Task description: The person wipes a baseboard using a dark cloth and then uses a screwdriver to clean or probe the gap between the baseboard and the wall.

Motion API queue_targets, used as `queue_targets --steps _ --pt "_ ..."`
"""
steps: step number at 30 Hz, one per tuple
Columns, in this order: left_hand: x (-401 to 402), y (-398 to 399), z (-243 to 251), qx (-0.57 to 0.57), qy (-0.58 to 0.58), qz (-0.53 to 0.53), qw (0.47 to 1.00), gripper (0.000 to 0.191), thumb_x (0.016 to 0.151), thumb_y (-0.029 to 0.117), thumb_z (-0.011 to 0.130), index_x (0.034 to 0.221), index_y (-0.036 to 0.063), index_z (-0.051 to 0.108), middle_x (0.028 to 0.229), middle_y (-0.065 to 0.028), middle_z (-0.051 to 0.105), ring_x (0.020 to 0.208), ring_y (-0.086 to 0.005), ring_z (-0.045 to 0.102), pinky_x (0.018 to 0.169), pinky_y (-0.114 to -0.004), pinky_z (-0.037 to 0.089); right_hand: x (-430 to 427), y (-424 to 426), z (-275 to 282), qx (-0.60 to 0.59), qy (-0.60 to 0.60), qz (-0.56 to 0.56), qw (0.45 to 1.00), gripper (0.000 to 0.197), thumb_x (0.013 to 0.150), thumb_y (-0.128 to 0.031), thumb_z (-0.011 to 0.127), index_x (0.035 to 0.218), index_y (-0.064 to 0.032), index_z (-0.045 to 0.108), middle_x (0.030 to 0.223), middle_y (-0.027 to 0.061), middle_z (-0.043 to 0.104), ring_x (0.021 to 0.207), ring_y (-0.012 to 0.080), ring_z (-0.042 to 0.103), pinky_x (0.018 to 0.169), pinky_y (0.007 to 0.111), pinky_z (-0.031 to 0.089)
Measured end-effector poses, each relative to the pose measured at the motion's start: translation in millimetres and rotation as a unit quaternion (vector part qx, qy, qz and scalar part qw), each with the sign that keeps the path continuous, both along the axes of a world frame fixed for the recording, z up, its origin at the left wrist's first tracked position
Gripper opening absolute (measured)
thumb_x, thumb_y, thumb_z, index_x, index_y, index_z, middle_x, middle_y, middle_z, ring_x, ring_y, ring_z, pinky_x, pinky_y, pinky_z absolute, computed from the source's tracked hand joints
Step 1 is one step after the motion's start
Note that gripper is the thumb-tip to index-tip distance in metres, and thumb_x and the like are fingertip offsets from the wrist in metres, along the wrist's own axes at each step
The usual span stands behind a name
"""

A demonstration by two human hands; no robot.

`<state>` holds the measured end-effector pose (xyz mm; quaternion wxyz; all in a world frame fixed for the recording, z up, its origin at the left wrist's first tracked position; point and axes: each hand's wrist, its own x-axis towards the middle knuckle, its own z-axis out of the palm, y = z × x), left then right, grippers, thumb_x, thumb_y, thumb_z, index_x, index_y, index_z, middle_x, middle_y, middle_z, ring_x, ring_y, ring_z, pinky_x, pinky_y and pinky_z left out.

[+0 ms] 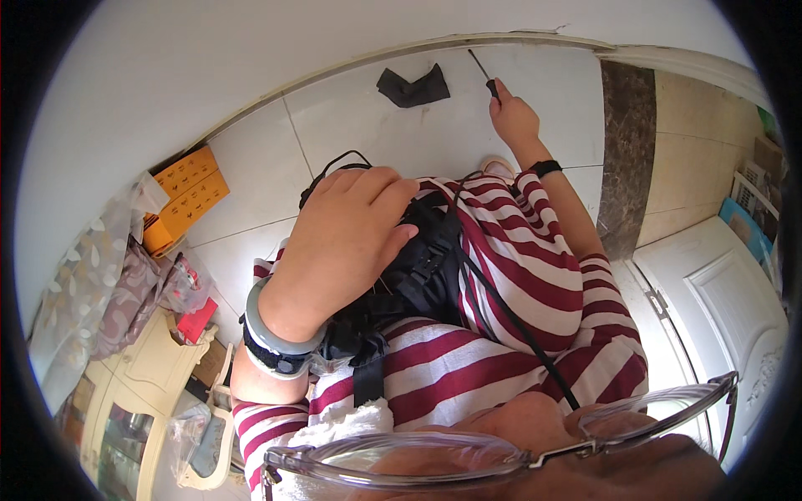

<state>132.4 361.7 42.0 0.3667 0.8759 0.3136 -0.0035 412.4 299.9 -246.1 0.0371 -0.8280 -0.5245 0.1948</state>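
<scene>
My right hand [515, 116] is closed around the black handle of a screwdriver [482, 69], whose thin metal shaft points toward the base of the wall. On the floor tiles to the left of the screwdriver lies a folded piece of black cloth [413, 86]. My left hand [344, 232], with a pale bangle and a black strap at the wrist, is held palm down over the black bag or pouch [432, 257] with a buckle at my lap. Its fingers are slightly bent and the palm is hidden, so whether it holds anything is unclear.
A white wall [250, 50] rises beyond the tiled floor [250, 194]. Orange boxes [188, 197], plastic bags and a cream cabinet [147, 369] stand at the left. A dark stone threshold [626, 150] and a white door [720, 300] are at the right. A black cable [507, 307] crosses my striped clothing.
</scene>
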Motion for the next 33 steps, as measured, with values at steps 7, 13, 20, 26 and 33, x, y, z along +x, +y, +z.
queue_targets --steps 7,13,20,26,33 --pt "-1 3 -1 0.005 0.010 0.006 1.000 0.036 0.074 0.013 0.067 0.108 0.0066 0.058 0.104 -0.0120 0.058 0.093 -0.0332 0.054 0.082 -0.040 0.044 -3 10 9 -0.036 -0.023 0.007 0.999 0.044 0.086 -0.028 0.049 0.129 -0.0176 0.048 0.075 0.0170 0.064 0.068 0.0345 0.063 0.060 0.048 0.050" --pt "2 1 -2 -0.003 0.014 0.003 1.000 0.035 0.075 0.012 0.067 0.108 0.0065 0.058 0.104 -0.0120 0.058 0.092 -0.0334 0.054 0.081 -0.040 0.044 -5 17 17 -0.074 -0.023 0.007 0.997 0.043 0.086 -0.027 0.048 0.128 -0.0152 0.048 0.078 0.0171 0.065 0.072 0.0342 0.064 0.062 0.047 0.051" --pt "3 -2 0 -0.008 0.011 0.005 1.000 0.035 0.075 0.012 0.067 0.108 0.0066 0.058 0.104 -0.0121 0.058 0.093 -0.0331 0.054 0.081 -0.039 0.044 -2 3 29 -0.081 -0.018 -0.001 0.997 0.042 0.087 -0.026 0.048 0.128 -0.0174 0.048 0.078 0.0175 0.064 0.070 0.0343 0.063 0.061 0.046 0.051" --pt "10 1 1 -0.010 0.015 -0.008 1.000 0.035 0.075 0.012 0.067 0.108 0.0060 0.058 0.105 -0.0123 0.059 0.094 -0.0330 0.054 0.082 -0.040 0.044 -44 -4 23 -0.030 0.069 0.215 0.974 0.038 0.087 -0.023 0.048 0.125 -0.0236 0.050 0.084 0.0179 0.062 0.068 0.0353 0.062 0.061 0.048 0.049" --pt "2 -2 5 0.007 0.024 0.012 1.000 0.037 0.074 0.012 0.068 0.109 0.0055 0.058 0.107 -0.0131 0.059 0.095 -0.0334 0.054 0.083 -0.040 0.044 71 -79 1 -0.063 -0.033 -0.135 0.988 0.045 0.087 -0.030 0.045 0.132 -0.0233 0.045 0.079 0.0174 0.065 0.073 0.0356 0.063 0.061 0.048 0.050"
